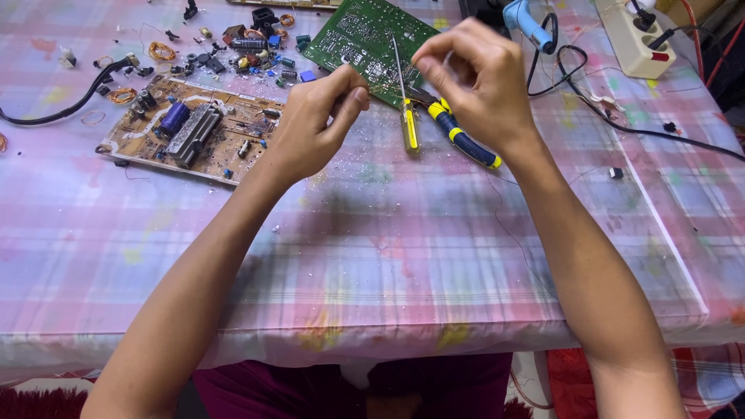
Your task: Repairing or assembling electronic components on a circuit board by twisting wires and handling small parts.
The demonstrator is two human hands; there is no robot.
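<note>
left hand (314, 124), right hand (473, 77) pinched above screwdriver (405, 109), green board (369, 43).

A pink, lilac and white plaid cloth (388, 256) covers the desk. Between the hands lie a green circuit board (365, 39), a yellow-handled screwdriver (408, 128) and blue-and-yellow-handled pliers (464, 141). Left of the left hand (310, 128) lies a tan circuit board (194, 128) bearing a blue cylinder.
</note>
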